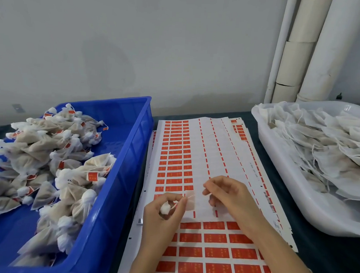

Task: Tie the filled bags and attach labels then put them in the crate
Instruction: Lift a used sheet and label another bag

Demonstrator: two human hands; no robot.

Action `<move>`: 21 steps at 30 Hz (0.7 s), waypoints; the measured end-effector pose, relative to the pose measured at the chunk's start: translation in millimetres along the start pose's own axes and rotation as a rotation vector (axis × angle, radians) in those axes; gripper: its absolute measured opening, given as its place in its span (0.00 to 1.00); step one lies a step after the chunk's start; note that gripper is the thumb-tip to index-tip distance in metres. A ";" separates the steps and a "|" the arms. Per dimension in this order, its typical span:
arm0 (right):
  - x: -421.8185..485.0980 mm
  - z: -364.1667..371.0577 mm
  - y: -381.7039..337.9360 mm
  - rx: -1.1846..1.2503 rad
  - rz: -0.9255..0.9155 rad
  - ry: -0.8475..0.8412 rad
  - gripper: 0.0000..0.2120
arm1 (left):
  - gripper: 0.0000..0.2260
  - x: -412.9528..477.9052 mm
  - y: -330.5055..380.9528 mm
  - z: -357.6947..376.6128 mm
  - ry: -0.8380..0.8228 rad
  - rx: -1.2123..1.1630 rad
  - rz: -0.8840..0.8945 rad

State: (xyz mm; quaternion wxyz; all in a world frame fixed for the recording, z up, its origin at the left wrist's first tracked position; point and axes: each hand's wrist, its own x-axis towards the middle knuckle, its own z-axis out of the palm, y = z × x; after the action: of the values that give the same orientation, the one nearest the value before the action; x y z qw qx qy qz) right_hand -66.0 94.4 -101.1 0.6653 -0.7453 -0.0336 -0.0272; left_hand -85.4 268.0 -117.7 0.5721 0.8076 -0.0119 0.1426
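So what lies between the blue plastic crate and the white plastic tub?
Stacked white sheets of red rectangular labels on the dark table, per the head view.

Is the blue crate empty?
No, the blue crate holds a pile of tied bags that carry red labels.

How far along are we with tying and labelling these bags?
Done: many tied, labelled bags lie in the blue crate. In hand: the left hand grips one bag, a label at its string, right hand beside it. Left: untied bags fill the white tub.
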 end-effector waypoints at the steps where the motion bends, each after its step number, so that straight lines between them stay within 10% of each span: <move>1: -0.3 1.1 1.1 -0.053 -0.072 0.053 0.12 | 0.03 0.4 1.1 -0.2 0.019 -0.001 -0.008; 7: -10.5 12.2 3.4 -0.393 -0.470 0.027 0.14 | 0.09 -0.3 3.4 0.7 0.045 -0.039 -0.012; 21: -13.3 14.1 4.5 -0.502 -0.567 0.064 0.25 | 0.06 0.5 2.9 0.6 0.028 -0.054 -0.013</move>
State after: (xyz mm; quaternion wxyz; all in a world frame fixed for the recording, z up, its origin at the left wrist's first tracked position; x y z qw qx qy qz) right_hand -78.9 107.7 -108.3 0.4289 -0.8450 -0.2099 -0.2408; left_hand -85.4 266.5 -115.1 0.5947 0.7898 -0.0026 0.1500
